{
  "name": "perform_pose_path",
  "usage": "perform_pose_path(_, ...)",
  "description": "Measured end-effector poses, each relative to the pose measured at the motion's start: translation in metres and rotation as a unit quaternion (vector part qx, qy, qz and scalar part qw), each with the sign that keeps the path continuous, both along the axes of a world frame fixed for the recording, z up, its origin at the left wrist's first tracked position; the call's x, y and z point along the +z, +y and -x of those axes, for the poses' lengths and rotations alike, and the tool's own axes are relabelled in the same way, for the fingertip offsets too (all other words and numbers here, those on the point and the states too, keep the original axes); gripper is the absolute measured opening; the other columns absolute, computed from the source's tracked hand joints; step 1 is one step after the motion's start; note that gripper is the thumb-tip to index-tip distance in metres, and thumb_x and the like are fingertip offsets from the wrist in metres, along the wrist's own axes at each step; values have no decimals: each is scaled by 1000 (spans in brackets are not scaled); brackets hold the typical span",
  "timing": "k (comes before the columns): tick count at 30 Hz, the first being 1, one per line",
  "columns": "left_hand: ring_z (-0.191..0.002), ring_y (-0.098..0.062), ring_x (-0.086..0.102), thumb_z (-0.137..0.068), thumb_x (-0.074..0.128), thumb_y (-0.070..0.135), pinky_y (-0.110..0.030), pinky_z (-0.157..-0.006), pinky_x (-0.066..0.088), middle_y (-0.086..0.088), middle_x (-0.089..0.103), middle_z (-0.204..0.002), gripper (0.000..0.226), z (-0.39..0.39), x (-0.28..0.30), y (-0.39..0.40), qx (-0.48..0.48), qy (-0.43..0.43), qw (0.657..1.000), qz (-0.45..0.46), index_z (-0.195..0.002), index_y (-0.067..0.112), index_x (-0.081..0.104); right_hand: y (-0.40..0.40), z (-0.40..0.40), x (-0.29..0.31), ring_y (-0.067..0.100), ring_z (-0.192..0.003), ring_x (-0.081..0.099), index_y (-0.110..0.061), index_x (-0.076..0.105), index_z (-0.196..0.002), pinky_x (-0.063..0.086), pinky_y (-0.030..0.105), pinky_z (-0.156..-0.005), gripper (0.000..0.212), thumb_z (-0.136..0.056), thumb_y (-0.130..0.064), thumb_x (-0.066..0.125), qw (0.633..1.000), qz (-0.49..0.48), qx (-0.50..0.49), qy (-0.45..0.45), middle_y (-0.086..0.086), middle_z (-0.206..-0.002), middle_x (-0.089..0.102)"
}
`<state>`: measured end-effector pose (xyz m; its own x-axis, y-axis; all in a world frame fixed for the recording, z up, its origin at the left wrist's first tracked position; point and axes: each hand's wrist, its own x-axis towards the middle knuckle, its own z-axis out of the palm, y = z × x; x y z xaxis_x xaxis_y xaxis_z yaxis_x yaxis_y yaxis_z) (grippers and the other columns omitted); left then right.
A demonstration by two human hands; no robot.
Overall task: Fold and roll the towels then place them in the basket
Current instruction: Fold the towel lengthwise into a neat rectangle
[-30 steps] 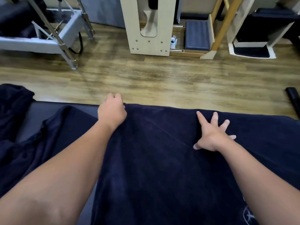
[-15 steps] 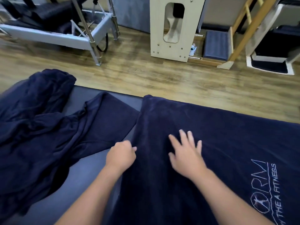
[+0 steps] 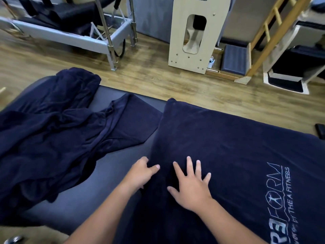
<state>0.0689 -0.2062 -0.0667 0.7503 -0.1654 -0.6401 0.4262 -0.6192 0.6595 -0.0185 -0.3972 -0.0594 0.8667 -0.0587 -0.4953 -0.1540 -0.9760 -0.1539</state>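
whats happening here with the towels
A person is working on a navy towel spread flat on a padded table. The left hand grips the towel's left edge, while the right hand presses flat on top. More crumpled towels wait at the left. No basket is in view.

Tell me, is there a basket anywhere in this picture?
No: only the flat towel under the right hand, crumpled towels beside it, the wooden floor and gym equipment show.

towel (image 3: 228,164) logo cut off at bottom edge, left hand (image 3: 140,175) fingertips hidden under its edge
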Motion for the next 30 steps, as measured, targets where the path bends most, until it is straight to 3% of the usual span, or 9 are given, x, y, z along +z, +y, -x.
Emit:
perform_pose_path(3,-77,-22,72,-81,77,33,-31,-50,53,-5,74,-92,28,23,3,11,-25,30,999,1,-98,17,63,12,13,6,43,-148,-30,-46,-2,-156,1,74,-114,81,-94,-69,44,997,-35,62,10,7,-165,-27)
perform_pose_path(6,-58,-18,59,-86,71,17,-25,-46,43,-4,64,-74,17,47,3,26,0,26,999,-20,-83,9,56,24,26,10,39,-148,-32,-52,-3,-155,-5,74,-113,77,-96,-63,45,989,-60,135,26,4,-166,-27)
perform_pose_path(11,-49,-15,37,-80,72,25,-27,-47,29,0,40,-57,33,92,12,43,-1,15,999,-50,-65,21,43,37,50,9,39,-149,-29,-51,0,-156,-8,75,-111,77,-97,-55,50,979,-49,199,11,7,-166,-25)
perform_pose_path(16,-60,-8,57,-78,77,32,-22,-53,41,6,61,-64,30,145,20,55,-19,-41,990,-134,-66,16,55,44,92,5,42,-152,-19,-30,8,-159,5,71,-116,76,-99,-49,51,993,-3,109,-36,15,-167,-15)
perform_pose_path(20,-72,-23,59,-79,80,29,-35,-69,48,3,60,-65,33,177,27,64,110,-149,966,-178,-70,15,52,39,125,4,40,-152,-17,-35,9,-158,5,70,-117,70,-101,-48,47,987,-29,151,-47,12,-168,-12)
perform_pose_path(23,-70,-16,66,-79,80,42,-30,-62,49,2,69,-68,33,202,23,66,112,-104,983,-104,-74,15,63,36,142,4,40,-151,-24,-48,10,-155,-4,73,-115,71,-98,-51,51,973,-56,222,-29,9,-167,-18)
perform_pose_path(25,-70,-24,67,-93,63,47,-32,-61,47,-2,68,-64,40,211,15,67,140,-57,986,-76,-70,14,63,37,151,4,43,-148,-29,-52,9,-154,-8,75,-111,73,-96,-52,54,968,-48,246,-13,10,-166,-24)
perform_pose_path(27,-68,-34,66,-95,55,27,-38,-59,49,-10,63,-60,33,211,4,72,162,-49,982,-86,-65,16,61,43,155,3,43,-146,-33,-52,6,-154,-9,77,-109,76,-96,-53,54,971,-36,236,-6,10,-164,-28)
perform_pose_path(30,-58,-21,65,-81,72,16,-41,-58,60,-3,68,-61,17,215,-3,73,134,-50,985,-101,-66,18,63,52,154,3,43,-146,-34,-51,3,-155,-8,77,-109,77,-96,-54,52,976,-30,217,0,11,-164,-28)
